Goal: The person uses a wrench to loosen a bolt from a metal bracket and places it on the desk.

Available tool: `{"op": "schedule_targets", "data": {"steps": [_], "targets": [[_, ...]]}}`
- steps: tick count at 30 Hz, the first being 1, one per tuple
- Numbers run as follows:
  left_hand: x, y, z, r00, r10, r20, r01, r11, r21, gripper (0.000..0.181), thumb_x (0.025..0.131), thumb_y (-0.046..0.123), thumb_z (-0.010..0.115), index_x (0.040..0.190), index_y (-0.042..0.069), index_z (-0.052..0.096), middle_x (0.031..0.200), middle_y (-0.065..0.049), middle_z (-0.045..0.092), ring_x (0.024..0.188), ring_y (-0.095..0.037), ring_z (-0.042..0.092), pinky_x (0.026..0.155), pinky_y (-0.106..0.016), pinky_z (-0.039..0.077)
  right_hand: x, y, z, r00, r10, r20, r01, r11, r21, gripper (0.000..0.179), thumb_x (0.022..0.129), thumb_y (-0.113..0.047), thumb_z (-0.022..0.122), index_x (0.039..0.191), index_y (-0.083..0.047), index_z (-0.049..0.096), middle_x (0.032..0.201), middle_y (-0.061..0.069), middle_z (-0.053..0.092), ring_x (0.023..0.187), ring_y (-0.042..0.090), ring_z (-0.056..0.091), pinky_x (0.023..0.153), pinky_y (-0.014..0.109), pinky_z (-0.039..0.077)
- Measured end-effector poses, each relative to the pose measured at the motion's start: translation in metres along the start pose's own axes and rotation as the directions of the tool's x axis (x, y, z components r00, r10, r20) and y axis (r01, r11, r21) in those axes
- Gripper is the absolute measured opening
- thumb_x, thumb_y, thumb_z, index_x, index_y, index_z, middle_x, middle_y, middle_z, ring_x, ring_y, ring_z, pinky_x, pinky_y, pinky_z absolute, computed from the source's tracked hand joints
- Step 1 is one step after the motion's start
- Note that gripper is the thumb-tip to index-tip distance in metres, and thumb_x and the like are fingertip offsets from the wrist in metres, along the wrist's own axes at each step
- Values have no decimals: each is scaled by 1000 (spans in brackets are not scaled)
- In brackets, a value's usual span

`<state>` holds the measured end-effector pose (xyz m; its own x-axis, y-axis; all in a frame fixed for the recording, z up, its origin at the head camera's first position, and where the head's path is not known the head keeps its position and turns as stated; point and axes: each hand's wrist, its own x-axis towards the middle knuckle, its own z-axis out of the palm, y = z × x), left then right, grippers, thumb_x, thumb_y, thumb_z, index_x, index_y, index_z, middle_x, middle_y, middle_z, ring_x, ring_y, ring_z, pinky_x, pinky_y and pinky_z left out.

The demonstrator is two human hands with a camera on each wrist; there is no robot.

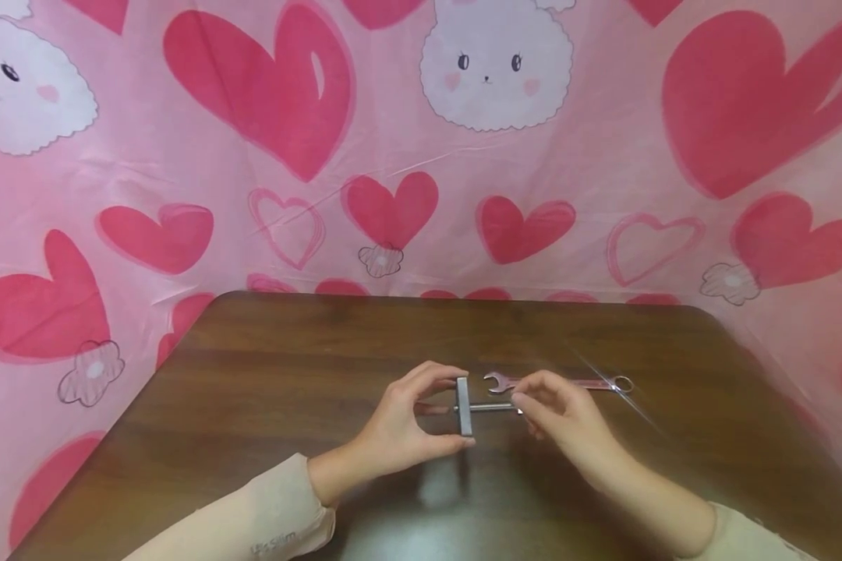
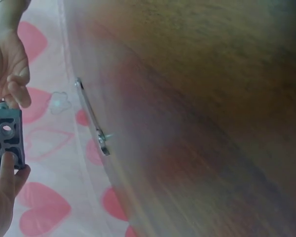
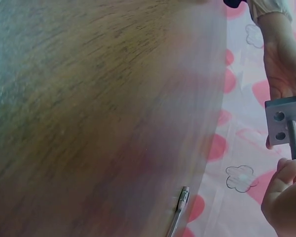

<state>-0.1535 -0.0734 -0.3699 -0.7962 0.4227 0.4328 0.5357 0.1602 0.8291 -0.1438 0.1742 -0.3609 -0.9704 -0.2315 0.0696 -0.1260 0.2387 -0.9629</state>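
Note:
My left hand (image 1: 400, 425) grips a grey square metal plate (image 1: 465, 407) by its edges, thumb below and fingers above. Holes near its corners show in the right wrist view, and its ribbed back (image 2: 9, 121) faces the left wrist camera. A threaded bolt (image 1: 493, 407) passes through the middle of the plate and points to the right. At the bolt's far end my right hand (image 1: 568, 413) pinches it between thumb and fingers. Both hands hold these parts above the table.
On the brown wooden table (image 1: 288, 358) a combination wrench (image 1: 592, 384) lies behind my right hand, its open end to the left. Pink cloth (image 1: 393, 140) with hearts hangs around the table's back and sides.

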Motion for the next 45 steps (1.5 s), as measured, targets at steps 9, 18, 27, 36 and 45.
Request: {"op": "schedule_targets", "data": {"steps": [9, 18, 27, 36, 45], "targets": [[-1, -2, 0, 1000, 0, 6, 0, 1000, 0, 66, 68, 11, 91, 127, 17, 61, 118, -5, 64, 115, -23, 65, 85, -26, 61, -1, 3, 3, 977, -209, 34, 209, 978, 9, 22, 88, 3, 68, 109, 3, 59, 104, -14, 67, 83, 10, 64, 66, 24, 57], [-2, -4, -1, 1000, -4, 2, 4, 1000, 6, 67, 68, 10, 91, 127, 17, 61, 119, -6, 64, 115, -22, 64, 85, -27, 61, 0, 10, -2, 991, -44, 129, 38, 998, 47, 31, 93, -8, 66, 116, 10, 55, 95, 1, 68, 78, 14, 67, 69, 32, 61], [-3, -6, 0, 1000, 14, 14, -14, 1000, 14, 67, 68, 10, 91, 128, 18, 61, 119, -2, 64, 115, -21, 64, 83, -26, 61, 4, 9, -5, 985, 18, 169, -24, 999, 32, 28, 100, -18, 58, 109, 9, 56, 72, 3, 66, 61, 11, 60, 56, 29, 57], [-1, -7, -1, 1000, 21, 8, -21, 1000, 0, 67, 69, 10, 91, 128, 16, 61, 118, -5, 64, 115, -22, 64, 84, -28, 61, 2, 12, -4, 986, -119, 118, 120, 993, -3, 21, 88, 2, 69, 106, 4, 60, 86, -1, 63, 69, 15, 60, 57, 30, 55], [-1, -6, 1, 1000, 17, 15, -17, 1000, -2, 68, 68, 8, 91, 128, 16, 61, 119, -5, 64, 116, -22, 64, 84, -31, 62, 3, 11, -13, 985, 7, 172, -8, 1000, 4, 32, 97, -15, 62, 116, 10, 55, 88, 9, 73, 70, 17, 64, 64, 32, 59]]}}
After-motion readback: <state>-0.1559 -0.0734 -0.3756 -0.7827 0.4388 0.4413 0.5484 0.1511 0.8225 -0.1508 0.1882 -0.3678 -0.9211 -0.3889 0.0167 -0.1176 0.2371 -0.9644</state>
